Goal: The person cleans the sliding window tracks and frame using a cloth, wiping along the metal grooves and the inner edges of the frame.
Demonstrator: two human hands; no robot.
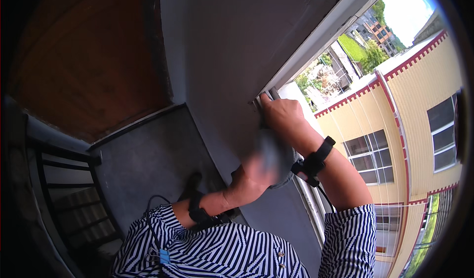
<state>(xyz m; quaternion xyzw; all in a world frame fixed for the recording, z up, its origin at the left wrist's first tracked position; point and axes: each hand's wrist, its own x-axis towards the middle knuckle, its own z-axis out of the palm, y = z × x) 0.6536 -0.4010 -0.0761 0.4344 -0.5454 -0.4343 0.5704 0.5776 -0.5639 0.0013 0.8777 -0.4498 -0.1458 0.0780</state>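
My right hand point(285, 117) is curled at the lower corner of the white window frame point(296, 59), one fingertip touching the end of the frame. Below it, a grey item point(284, 182), perhaps cloth, hangs between my hands beside the sill. My left hand point(253, 178) reaches up to this item from below. Its fingers and part of the item are blurred, so the grip is unclear. The curled fingers of my right hand hide whatever lies under them. Black straps with small devices circle my right wrist point(314, 159) and left wrist point(200, 209).
A grey wall point(237, 48) runs below the window. A brown door or panel point(92, 63) stands at left, with a dark railing point(70, 185) beneath it and a grey floor point(148, 155). Outside, a cream building point(418, 107) lies beyond several wires. A cable point(157, 196) runs along my left sleeve.
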